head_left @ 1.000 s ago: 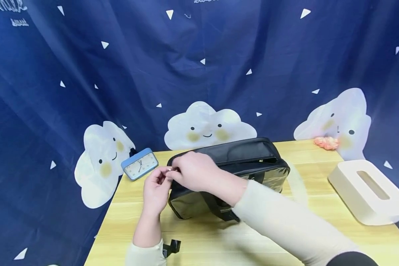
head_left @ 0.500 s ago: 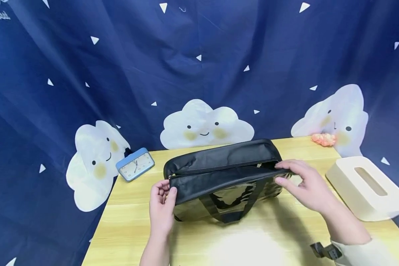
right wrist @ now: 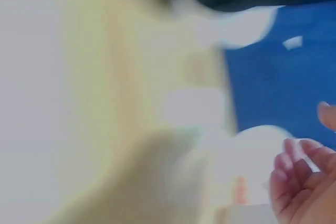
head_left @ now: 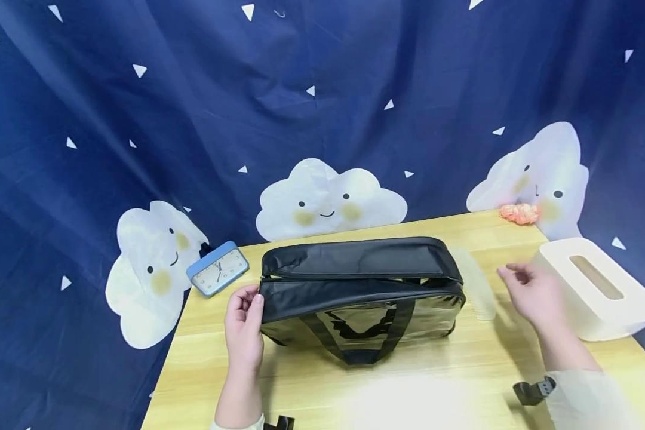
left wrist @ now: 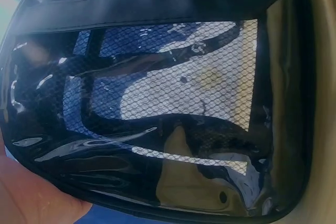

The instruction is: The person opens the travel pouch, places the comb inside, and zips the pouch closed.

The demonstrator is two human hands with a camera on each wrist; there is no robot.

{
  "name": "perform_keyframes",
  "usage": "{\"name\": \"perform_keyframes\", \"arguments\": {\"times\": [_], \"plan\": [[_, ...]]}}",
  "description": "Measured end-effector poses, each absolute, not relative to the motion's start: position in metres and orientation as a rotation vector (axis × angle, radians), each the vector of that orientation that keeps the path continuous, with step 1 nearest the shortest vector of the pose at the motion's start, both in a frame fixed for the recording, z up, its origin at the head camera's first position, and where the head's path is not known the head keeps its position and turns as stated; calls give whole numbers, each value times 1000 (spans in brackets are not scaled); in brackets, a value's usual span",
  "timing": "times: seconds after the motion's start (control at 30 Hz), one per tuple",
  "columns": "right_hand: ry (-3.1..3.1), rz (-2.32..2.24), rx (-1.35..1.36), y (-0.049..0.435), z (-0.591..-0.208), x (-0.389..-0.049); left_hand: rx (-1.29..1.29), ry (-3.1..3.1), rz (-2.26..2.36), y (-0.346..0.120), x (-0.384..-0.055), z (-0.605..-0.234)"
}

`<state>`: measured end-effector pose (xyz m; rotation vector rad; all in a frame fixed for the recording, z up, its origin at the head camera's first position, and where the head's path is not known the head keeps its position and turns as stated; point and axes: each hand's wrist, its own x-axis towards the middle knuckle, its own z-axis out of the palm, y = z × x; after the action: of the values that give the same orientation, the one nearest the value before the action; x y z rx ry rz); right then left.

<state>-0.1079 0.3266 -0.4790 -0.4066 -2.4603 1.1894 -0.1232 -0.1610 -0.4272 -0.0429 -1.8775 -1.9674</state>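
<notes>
A black toiletry bag (head_left: 360, 260) with clear panels lies across the table, its handle strap (head_left: 400, 328) hanging down the front. The top zipper is partly undone, leaving a narrow gap along the top. At the bag's left end my left hand (head_left: 243, 331) grips the edge between thumb and curled fingers; the left wrist view shows the thumb (left wrist: 42, 198) against the clear mesh side. My right hand (head_left: 537, 295) is off the bag to its right, loosely curled with nothing in it. Between them lies a pale comb (head_left: 478, 292), partly beside the bag's right end.
A blue alarm clock (head_left: 217, 270) stands at the back left. On the right is a cream tissue box (head_left: 596, 292), close to my right hand. A peach scrunchie (head_left: 518, 214) lies at the back right edge. A dark blue curtain (head_left: 333, 54) hangs behind.
My right hand crossed from the left end to the bag's right end, then let go and moved right. The left hand stays at the left end. The bag's gap has narrowed.
</notes>
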Motion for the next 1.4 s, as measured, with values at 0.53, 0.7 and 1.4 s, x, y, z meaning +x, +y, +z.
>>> {"name": "perform_keyframes", "arguments": {"times": [0.53,0.7,1.4], "plan": [[-3024,757,-578,323,-533,-114,-652,-2463,-1497,-184,-168,-381],[-3101,796,-576,322,-531,-108,-701,-2611,-1390,-189,-170,-374],[-2667,1197,-446,358,-530,-96,-759,-2742,-1304,-189,-173,-371]]}}
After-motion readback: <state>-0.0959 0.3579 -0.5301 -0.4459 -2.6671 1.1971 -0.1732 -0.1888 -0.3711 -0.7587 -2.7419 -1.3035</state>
